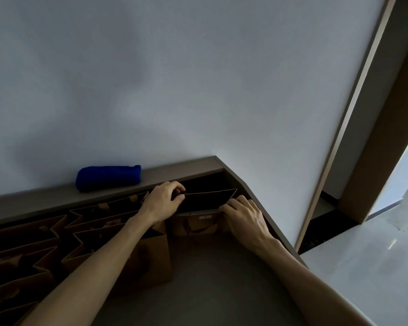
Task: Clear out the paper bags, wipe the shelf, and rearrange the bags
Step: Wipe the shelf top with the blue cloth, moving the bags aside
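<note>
An open brown paper bag stands upright at the far right end of the grey shelf, against the back corner. My left hand pinches the left end of its rim. My right hand grips the right end of the rim, fingers curled over the edge. Several more brown paper bags stand open in rows along the left part of the shelf. A rolled blue cloth lies on the ledge above them, against the wall.
The white wall rises right behind the ledge. The shelf's right side wall slants toward me. A wooden door frame and a pale glossy floor are on the right.
</note>
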`<state>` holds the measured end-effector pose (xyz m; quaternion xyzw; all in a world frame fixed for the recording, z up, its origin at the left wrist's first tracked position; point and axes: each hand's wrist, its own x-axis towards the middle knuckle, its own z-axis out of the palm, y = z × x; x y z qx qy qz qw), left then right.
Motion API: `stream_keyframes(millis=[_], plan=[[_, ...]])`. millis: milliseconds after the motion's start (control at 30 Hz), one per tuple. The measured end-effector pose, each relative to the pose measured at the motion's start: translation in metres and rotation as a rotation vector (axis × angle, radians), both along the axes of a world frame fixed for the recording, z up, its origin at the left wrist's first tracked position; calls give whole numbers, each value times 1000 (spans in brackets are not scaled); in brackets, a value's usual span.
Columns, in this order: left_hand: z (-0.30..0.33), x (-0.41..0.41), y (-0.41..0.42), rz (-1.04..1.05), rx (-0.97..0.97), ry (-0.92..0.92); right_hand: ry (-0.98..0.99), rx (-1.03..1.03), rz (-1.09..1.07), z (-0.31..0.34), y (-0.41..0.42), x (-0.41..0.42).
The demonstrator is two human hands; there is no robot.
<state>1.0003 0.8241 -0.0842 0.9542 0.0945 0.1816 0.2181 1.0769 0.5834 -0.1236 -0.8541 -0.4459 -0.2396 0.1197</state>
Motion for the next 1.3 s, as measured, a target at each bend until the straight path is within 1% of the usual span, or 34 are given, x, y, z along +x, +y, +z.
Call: stream_keyframes(millis=[67,167,367,567,667,767,900,1033,1167,1300], plan=[[2,0,1,-22,-33,18,47,15,3,6,4,4],[4,-2,3,-42,-17,69,144,48,-7,13,12,10],[5,-12,7,-62,-1,98,213,17,-48,20,23,19],[11,-36,9,-151,23,84,221,20,-14,22,6,0],[17,-55,9,-172,0,51,180,47,40,19,-12,-25],[23,-75,5,-180,-27,-2,137,75,46,13,-32,-45],[36,-102,-4,-195,-65,-44,200,138,17,5,-61,-55],[44,-131,-19,-227,-127,-88,195,196,11,3,-87,-64],[37,-162,-41,-261,-170,-108,197,196,68,1,-104,-78],[13,-185,-58,-278,-104,-68,192,252,179,6,-99,-99]])
